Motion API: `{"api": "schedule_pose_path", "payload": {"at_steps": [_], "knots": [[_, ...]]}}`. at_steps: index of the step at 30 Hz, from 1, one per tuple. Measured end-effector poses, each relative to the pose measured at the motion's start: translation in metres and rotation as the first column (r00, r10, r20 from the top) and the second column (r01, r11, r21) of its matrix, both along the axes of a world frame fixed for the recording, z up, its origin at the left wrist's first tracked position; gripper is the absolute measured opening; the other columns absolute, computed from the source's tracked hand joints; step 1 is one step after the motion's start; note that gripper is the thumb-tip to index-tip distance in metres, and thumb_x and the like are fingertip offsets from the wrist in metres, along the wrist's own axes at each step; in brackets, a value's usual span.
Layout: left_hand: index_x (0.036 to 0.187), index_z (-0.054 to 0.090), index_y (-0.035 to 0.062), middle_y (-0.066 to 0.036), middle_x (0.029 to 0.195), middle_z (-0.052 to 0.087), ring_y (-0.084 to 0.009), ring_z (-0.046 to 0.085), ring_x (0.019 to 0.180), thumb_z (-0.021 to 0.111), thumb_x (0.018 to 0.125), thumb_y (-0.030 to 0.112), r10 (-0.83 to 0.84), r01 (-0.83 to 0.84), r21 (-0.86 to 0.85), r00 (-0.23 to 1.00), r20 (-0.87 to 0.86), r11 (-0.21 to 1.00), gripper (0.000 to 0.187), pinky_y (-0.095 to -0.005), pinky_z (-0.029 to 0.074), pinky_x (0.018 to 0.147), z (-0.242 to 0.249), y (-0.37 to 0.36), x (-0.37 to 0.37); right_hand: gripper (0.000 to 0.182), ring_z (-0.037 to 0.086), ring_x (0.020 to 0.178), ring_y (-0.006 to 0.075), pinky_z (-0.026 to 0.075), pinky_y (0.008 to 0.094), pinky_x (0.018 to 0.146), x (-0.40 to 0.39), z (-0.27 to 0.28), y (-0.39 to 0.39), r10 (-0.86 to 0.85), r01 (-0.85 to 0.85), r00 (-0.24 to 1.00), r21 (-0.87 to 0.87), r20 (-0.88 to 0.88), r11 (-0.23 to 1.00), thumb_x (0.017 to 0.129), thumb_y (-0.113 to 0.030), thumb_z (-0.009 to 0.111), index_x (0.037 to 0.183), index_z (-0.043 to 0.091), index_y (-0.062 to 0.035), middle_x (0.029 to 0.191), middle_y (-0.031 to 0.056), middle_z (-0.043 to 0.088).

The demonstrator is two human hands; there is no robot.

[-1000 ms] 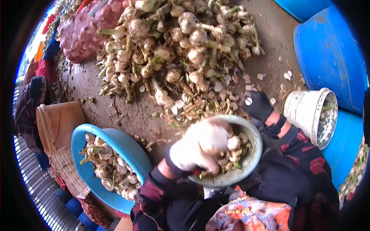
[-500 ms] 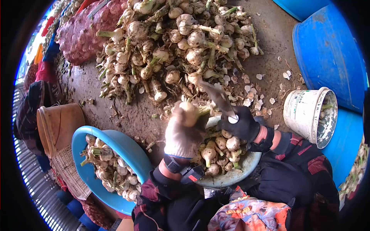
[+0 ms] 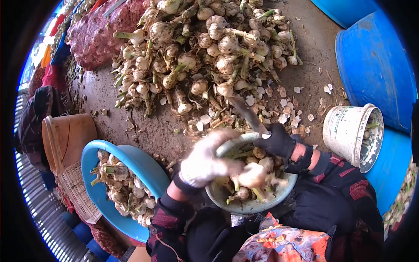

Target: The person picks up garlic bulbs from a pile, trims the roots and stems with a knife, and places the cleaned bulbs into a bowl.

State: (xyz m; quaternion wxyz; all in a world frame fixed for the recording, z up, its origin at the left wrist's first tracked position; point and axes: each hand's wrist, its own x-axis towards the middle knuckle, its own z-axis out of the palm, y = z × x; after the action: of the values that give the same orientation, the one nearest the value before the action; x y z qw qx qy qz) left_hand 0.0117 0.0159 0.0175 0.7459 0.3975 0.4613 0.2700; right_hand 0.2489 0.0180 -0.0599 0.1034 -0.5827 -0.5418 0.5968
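Observation:
My left hand [image 3: 208,160], in a white glove, is over the left side of a pale blue basin [image 3: 214,197], fingers spread and blurred. Just off its fingertips, a garlic bulb [image 3: 253,175], smeared by motion, is above other garlic bulbs in that basin. My right hand [image 3: 277,140], in a black fingerless glove, grips a knife [image 3: 248,114] at the basin's far right rim. The blade points up and left, toward a large heap of garlic bulbs [image 3: 198,86] with stalks and dirty roots.
A blue tub [image 3: 148,170] of trimmed garlic stands to the left, beside a brown bucket [image 3: 72,139]. On the right are a white bucket [image 3: 345,129] and large blue barrels [image 3: 375,65]. A pink mesh sack [image 3: 102,37] lies at far left. Cut scraps [image 3: 286,111] litter the floor.
My left hand has moved down toward the basin and opened, letting go of the garlic bulb, which is now over the basin. My right hand still holds the knife, slightly shifted.

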Motion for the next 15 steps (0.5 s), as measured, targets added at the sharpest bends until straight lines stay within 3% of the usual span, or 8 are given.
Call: {"api": "schedule_pose_path", "payload": {"at_steps": [1, 2, 4, 6, 10, 13, 14, 15], "knots": [[0.111, 0.058, 0.0035, -0.018, 0.119, 0.056, -0.0307, 0.055, 0.108, 0.079, 0.058, 0.007, 0.050, 0.093, 0.327, 0.913, -0.404, 0.940, 0.058, -0.0389, 0.047, 0.090, -0.033, 0.005, -0.011, 0.029, 0.064, 0.068, 0.0171, 0.049, 0.0308, 0.065, 0.001, 0.008, 0.005, -0.007, 0.009, 1.000, -0.109, 0.017, 0.994, 0.071, -0.022, 0.072, 0.086, 0.065, 0.0021, 0.074, 0.0096, 0.067], [0.112, 0.058, 0.0079, -0.020, 0.118, 0.056, -0.0336, 0.055, 0.107, 0.078, 0.057, 0.006, 0.230, 0.301, 0.551, 0.680, -0.696, 0.779, 0.058, -0.0397, 0.047, 0.090, -0.072, 0.014, -0.027, 0.029, 0.064, 0.068, 0.0171, 0.049, 0.0308, 0.065, 0.002, 0.007, 0.004, -0.007, 0.009, 1.000, -0.114, 0.020, 0.993, 0.071, -0.022, 0.072, 0.086, 0.065, 0.0021, 0.074, 0.0096, 0.067], [0.109, 0.059, 0.0089, -0.019, 0.102, 0.058, -0.0334, 0.057, 0.093, 0.075, 0.067, 0.012, 0.329, 0.410, 0.416, 0.266, -0.906, 0.812, 0.045, -0.0389, 0.049, 0.082, -0.091, 0.043, -0.047, 0.023, 0.056, 0.068, 0.0106, 0.047, 0.0299, 0.065, 0.002, 0.001, 0.002, -0.016, 0.014, 0.999, -0.041, -0.046, 0.999, 0.070, -0.017, 0.074, 0.079, 0.062, 0.0002, 0.073, 0.0035, 0.063], [0.105, 0.062, 0.0129, -0.019, 0.102, 0.058, -0.0347, 0.057, 0.092, 0.068, 0.071, 0.015, 0.334, 0.414, 0.344, 0.099, -0.938, 0.843, 0.035, -0.0378, 0.048, 0.081, -0.164, 0.062, -0.087, 0.023, 0.056, 0.069, 0.0102, 0.047, 0.0294, 0.067, 0.004, -0.013, -0.002, 0.025, -0.025, 1.000, 0.025, -0.015, 0.999, 0.070, -0.017, 0.075, 0.079, 0.062, -0.0007, 0.073, 0.0031, 0.062], [0.103, 0.064, 0.0158, -0.020, 0.103, 0.058, -0.0358, 0.055, 0.097, 0.064, 0.072, 0.020, 0.148, 0.595, 0.115, -0.006, -0.989, 0.795, 0.031, -0.0424, 0.044, 0.089, -0.158, 0.075, -0.088, 0.021, 0.056, 0.068, 0.0090, 0.046, 0.0283, 0.066, 0.006, -0.008, 0.002, -0.008, 0.007, 1.000, -0.029, -0.027, 1.000, 0.070, -0.016, 0.076, 0.078, 0.062, -0.0019, 0.073, 0.0004, 0.062], [0.099, 0.065, 0.0136, -0.018, 0.101, 0.058, -0.0351, 0.050, 0.105, 0.068, 0.063, 0.019, 0.494, 0.692, 0.401, 0.074, -0.866, 0.600, 0.036, -0.0526, 0.028, 0.101, -0.154, 0.068, -0.082, 0.021, 0.056, 0.067, 0.0084, 0.046, 0.0274, 0.063, 0.010, -0.006, 0.003, -0.028, 0.027, 0.996, -0.012, -0.087, 1.000, 0.071, -0.017, 0.076, 0.076, 0.062, -0.0023, 0.073, 0.0000, 0.062], [0.099, 0.065, 0.0136, -0.018, 0.101, 0.058, -0.0351, 0.050, 0.105, 0.068, 0.063, 0.019, 0.492, 0.694, 0.398, 0.073, -0.868, 0.599, 0.036, -0.0526, 0.028, 0.101, -0.153, 0.065, -0.079, 0.020, 0.055, 0.066, 0.0083, 0.046, 0.0274, 0.062, 0.011, -0.004, 0.004, -0.032, 0.032, 0.996, -0.003, -0.080, 0.999, 0.071, -0.017, 0.075, 0.075, 0.062, -0.0028, 0.070, 0.0000, 0.061], [0.096, 0.065, 0.0120, -0.017, 0.100, 0.059, -0.0331, 0.053, 0.101, 0.068, 0.063, 0.018, 0.501, 0.620, 0.485, 0.166, -0.849, 0.617, 0.034, -0.0501, 0.034, 0.098, -0.143, 0.063, -0.072, 0.019, 0.055, 0.064, 0.0082, 0.045, 0.0274, 0.060, 0.010, 0.000, 0.004, -0.037, 0.038, 0.996, 0.003, -0.076, 0.999, 0.071, -0.016, 0.075, 0.074, 0.061, -0.0033, 0.068, 0.0000, 0.060]]}}
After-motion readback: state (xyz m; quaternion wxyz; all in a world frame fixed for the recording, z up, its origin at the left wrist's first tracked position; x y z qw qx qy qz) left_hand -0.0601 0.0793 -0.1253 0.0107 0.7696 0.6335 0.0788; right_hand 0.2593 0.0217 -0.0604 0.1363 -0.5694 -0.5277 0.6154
